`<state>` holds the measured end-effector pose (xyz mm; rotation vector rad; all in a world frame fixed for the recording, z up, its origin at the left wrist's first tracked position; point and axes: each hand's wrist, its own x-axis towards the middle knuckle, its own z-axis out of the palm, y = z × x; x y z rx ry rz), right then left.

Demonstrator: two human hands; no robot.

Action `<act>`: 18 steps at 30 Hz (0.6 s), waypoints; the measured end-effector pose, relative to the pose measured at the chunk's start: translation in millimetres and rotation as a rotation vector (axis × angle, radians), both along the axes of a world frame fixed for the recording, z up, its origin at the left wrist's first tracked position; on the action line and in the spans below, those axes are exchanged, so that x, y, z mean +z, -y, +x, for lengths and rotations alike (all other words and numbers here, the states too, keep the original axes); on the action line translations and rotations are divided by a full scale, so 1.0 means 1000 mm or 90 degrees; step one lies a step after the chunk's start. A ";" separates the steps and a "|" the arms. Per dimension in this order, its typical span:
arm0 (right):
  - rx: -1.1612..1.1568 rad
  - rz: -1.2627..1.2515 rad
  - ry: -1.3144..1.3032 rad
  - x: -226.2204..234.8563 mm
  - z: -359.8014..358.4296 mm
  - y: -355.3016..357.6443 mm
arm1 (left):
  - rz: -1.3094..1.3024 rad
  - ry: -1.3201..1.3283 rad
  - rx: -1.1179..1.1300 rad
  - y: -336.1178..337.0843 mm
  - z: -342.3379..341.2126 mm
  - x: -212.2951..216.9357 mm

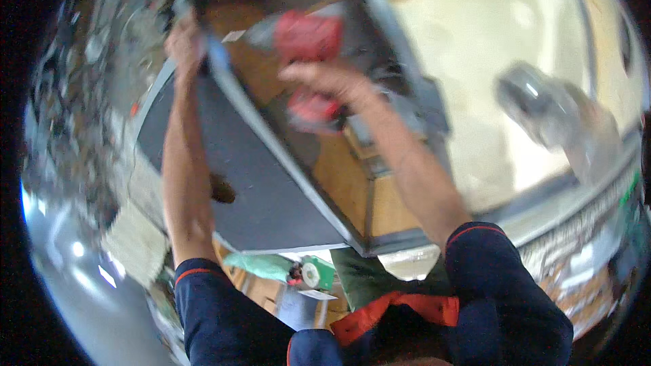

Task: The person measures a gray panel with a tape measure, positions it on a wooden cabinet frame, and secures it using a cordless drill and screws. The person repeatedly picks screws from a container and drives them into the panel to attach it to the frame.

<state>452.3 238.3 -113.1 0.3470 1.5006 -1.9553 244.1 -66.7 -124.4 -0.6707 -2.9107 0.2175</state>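
My right hand (329, 81) is closed round the handle of a red cordless drill (308, 35), which is blurred by motion. Its nose points left, above the inside of a grey-framed cabinet (339, 186). What sits on the nose is too smeared to tell. My left hand (185, 44) is up at the far left, closed on the edge of the cabinet's dark grey panel (251, 169). A small blue patch (218, 54) shows beside its fingers. The panel has a brown oval hole or patch in it.
A cream surface (468, 135) lies to the right, with a crumpled clear plastic bag (542, 102) on it. Cluttered small parts (81, 115) fill the far left. Below the panel is a green-and-white device (315, 274). A shiny grey rounded surface (81, 264) stands at the lower left.
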 end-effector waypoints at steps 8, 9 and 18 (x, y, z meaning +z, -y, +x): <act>-0.194 -0.058 -0.415 0.182 0.188 -0.104 | 0.562 0.159 0.247 -0.196 0.054 0.175; -0.223 -0.120 -0.404 0.196 0.210 -0.121 | 0.667 0.271 0.087 -0.249 0.082 0.208; -0.200 0.095 0.021 0.215 0.396 -0.224 | 0.182 0.616 -0.555 -0.642 0.332 0.273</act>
